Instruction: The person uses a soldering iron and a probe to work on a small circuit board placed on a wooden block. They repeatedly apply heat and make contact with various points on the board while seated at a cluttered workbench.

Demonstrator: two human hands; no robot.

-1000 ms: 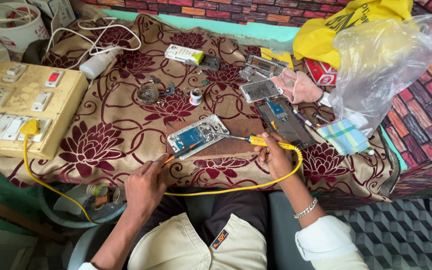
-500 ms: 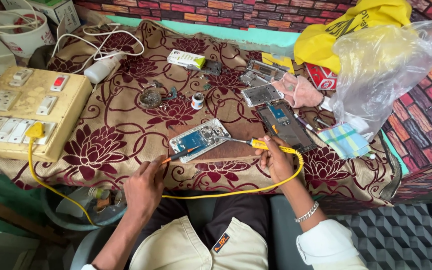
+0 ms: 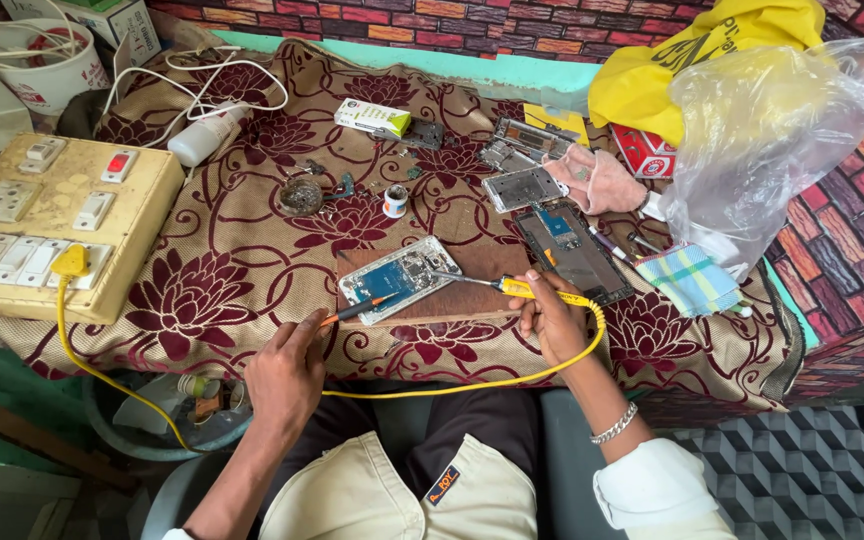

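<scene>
This is a small phone-repair workbench, a makeshift workshop. A maroon floral cloth (image 3: 222, 280) covers the bench; on it lie an opened phone with bare blue circuit board (image 3: 399, 279) and, just right of it, more stripped phone frames (image 3: 522, 188). At the cloth's left edge sits a cream wooden switchboard of sockets (image 3: 52, 225), feeding a yellow-handled soldering iron (image 3: 537, 291).

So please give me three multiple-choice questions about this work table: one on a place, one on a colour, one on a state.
1. Where does the opened phone lie?
A. on the wooden board
B. on the switch box
C. in the plastic bag

2. What colour is the cable of the soldering iron?
A. white
B. yellow
C. black

3. What is the right hand doing?
A. resting empty
B. holding a cup
C. holding the soldering iron

Answers: 1 A, the phone sits on the board; 2 B, yellow cable to the plug; 3 C, fingers grip its handle.
</scene>
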